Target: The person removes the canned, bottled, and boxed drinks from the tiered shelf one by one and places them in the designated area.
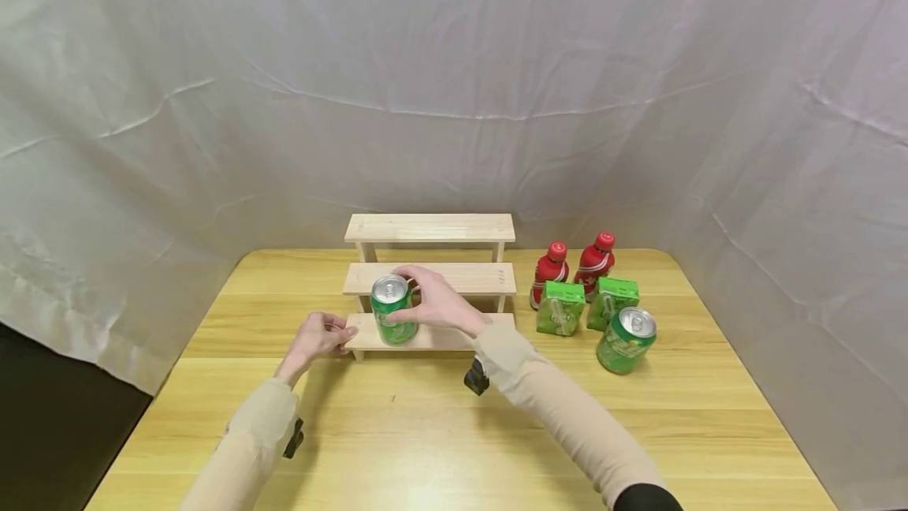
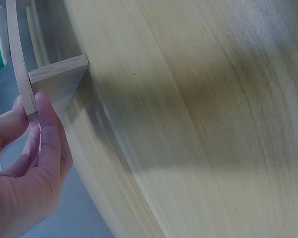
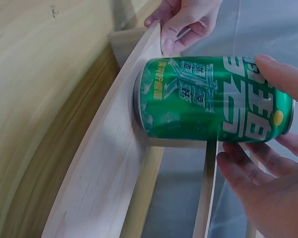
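A green soda can [image 1: 394,314] stands upright at the left part of the lowest step of a three-step wooden shelf [image 1: 454,337]. My right hand [image 1: 441,302] holds the can near its top, thumb on one side and fingers on the other. In the right wrist view, the base of the can [image 3: 188,99] meets the board. At the left end of that same step, my left hand [image 1: 319,337] pinches the board between thumb and fingers. The left wrist view shows this hand [image 2: 35,158] at the board's corner, beside a support leg [image 2: 62,74].
Right of the shelf stand two red bottles [image 1: 549,270] [image 1: 596,262], with two green drink cartons [image 1: 560,310] [image 1: 612,302] before them. A second green can [image 1: 626,341] is nearest the front. Grey-white cloth [image 1: 454,101] hangs behind and beside the wooden table [image 1: 426,432].
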{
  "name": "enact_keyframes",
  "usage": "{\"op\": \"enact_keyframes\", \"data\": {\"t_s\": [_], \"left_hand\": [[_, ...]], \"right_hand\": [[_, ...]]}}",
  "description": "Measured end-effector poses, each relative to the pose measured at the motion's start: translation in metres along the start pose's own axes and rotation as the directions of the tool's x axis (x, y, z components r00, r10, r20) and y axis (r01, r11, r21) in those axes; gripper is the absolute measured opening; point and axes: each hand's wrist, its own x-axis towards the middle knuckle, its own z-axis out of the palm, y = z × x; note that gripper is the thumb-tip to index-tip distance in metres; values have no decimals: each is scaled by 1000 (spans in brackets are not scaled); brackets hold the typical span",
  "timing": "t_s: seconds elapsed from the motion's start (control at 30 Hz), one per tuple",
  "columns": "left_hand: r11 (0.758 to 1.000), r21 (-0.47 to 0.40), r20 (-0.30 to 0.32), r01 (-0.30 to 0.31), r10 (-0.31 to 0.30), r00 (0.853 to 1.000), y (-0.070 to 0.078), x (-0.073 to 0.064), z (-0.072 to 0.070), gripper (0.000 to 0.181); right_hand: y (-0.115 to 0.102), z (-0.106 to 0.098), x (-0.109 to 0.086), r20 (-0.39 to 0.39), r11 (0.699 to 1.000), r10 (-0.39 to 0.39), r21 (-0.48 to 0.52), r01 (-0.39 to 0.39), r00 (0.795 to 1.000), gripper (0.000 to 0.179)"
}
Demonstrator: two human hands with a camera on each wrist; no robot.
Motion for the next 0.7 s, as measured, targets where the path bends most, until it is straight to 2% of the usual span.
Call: {"op": "enact_keyframes", "data": {"t_s": [0.13,0.33,0.7], "left_hand": [[1000,0,-3,1,-1,1000,1,0,0,40],[1000,1,-5,10,-10,1000,2,0,1,41],[1000,-15,-2,0,0,1000,-1,0,1,40]], "right_hand": [[-3,2,2,-7,1000,23,-11,-23,1000,65],[-3,2,0,-39,1000,14,-20,-15,999,64],[4,-8,-25,-78,999,-14,-32,11,997,62]]}}
